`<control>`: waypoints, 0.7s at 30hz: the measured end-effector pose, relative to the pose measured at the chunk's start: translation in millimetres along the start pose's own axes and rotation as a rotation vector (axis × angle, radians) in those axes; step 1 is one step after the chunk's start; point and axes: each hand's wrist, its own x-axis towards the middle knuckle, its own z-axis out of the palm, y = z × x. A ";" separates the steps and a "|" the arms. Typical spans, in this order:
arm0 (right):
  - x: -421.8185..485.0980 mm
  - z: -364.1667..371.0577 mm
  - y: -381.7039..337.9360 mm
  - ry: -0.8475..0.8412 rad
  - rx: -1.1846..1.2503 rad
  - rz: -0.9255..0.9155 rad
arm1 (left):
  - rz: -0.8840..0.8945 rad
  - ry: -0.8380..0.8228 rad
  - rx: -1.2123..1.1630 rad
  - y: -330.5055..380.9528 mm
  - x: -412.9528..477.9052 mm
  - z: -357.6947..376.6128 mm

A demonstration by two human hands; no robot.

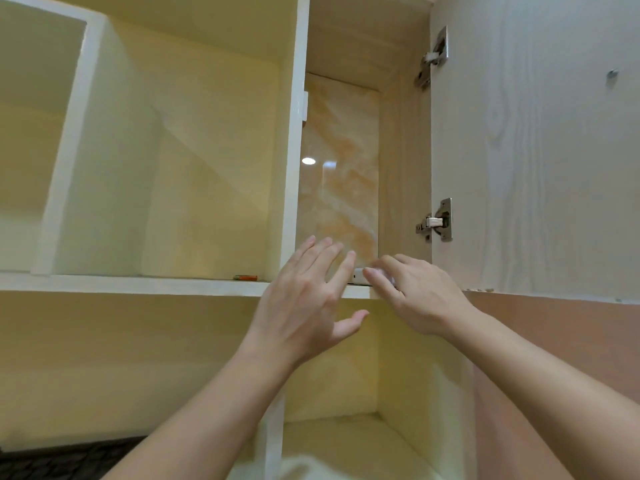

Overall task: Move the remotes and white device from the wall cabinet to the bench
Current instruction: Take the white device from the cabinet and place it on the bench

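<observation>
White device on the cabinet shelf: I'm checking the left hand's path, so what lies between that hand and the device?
Nothing in the head view: the left hand reaches the white device unobstructed, fingers beside it.

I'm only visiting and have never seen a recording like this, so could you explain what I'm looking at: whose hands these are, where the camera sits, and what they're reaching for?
There is no machine here: a person wears one wide-angle camera on the head, so you see their own two bare hands from below, reaching up into a wall cabinet. The cabinet door stands open on the right, hung on two metal hinges. The left hand is spread open, holding nothing, in front of the shelf edge. The right hand has its fingers on a small white object at the front of the shelf, most likely the white device; it is mostly hidden, so I cannot tell whether it is gripped yet. Further left on the same shelf lies a small orange thing, too small to identify. No remotes or bench show clearly.
</observation>
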 end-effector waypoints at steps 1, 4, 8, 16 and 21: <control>-0.3 -0.3 0.1 0.008 0.011 -0.004 | 0.004 0.004 -0.001 -0.6 -0.1 0.2; -5.8 -6.5 1.0 0.008 0.031 -0.030 | 0.012 0.011 -0.007 -1.2 -0.7 0.6; -16.3 -17.0 4.8 0.075 0.013 -0.095 | 0.017 0.027 -0.006 0.1 -0.6 2.0; -25.5 -16.2 14.2 0.288 0.169 -0.187 | -0.006 0.080 -0.081 2.6 0.4 2.1; -33.0 -9.0 17.2 0.360 0.219 -0.204 | -0.035 0.029 -0.163 5.4 0.6 -3.7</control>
